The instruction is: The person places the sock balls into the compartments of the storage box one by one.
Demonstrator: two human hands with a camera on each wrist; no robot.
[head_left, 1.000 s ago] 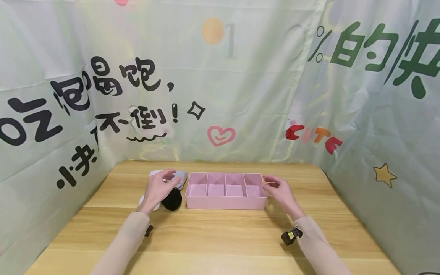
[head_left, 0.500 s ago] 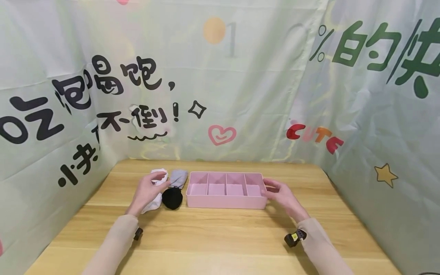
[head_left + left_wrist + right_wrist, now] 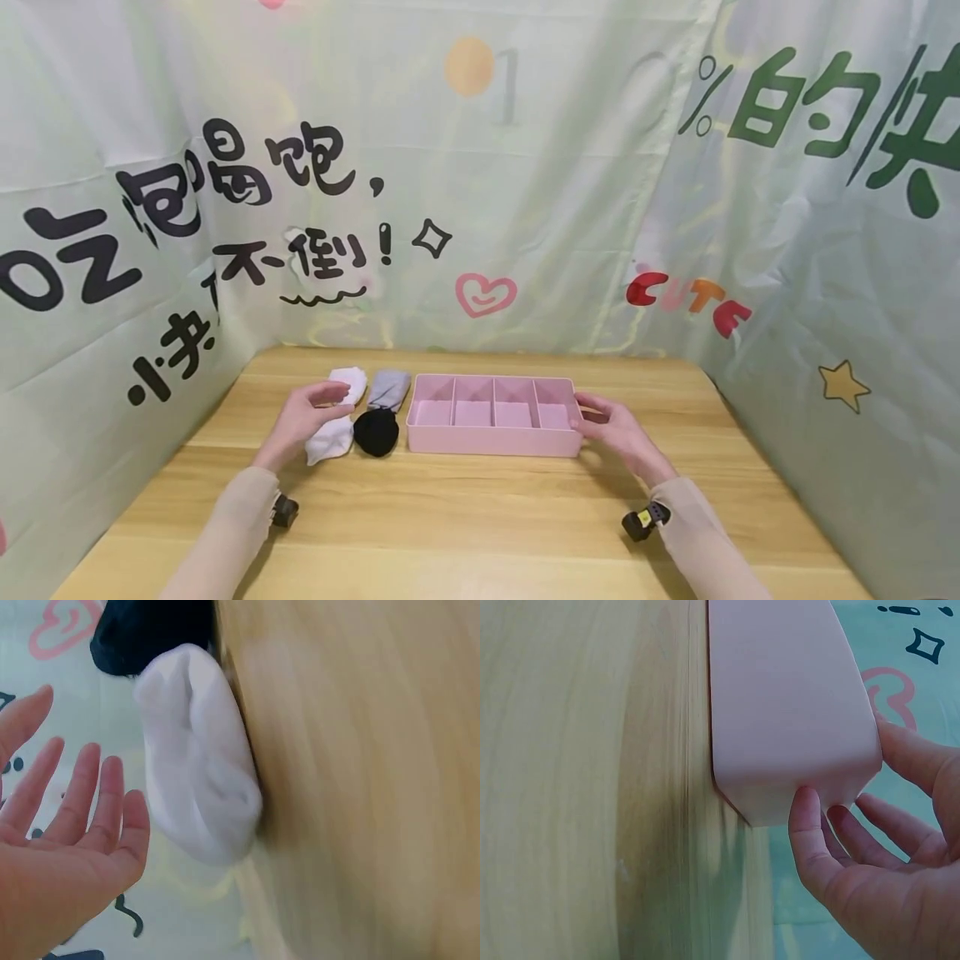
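Note:
My left hand (image 3: pixel 303 417), fingers apart, hovers over two white socks and holds nothing. The far white sock (image 3: pixel 354 385) shows past its fingers. The nearer white sock (image 3: pixel 330 442) lies below it and appears large as a folded white sock (image 3: pixel 199 757) in the left wrist view. To their right lie a grey sock (image 3: pixel 388 389) and a black rolled sock (image 3: pixel 377 433). My right hand (image 3: pixel 618 429) touches the right end of a pink box (image 3: pixel 491 442). In the right wrist view, the thumb is at the upper edge and loosely bent fingertips (image 3: pixel 806 799) rest on the end wall.
The box has a row of several compartments split by thin dividers (image 3: pixel 492 404). All stand on a wooden table (image 3: pixel 480 525). Printed cloth (image 3: pixel 555 208) hangs behind the table and along both sides.
My left hand has drawn left, off the black and grey socks, and now lies over the white ones. My right hand has come in against the end of the box.

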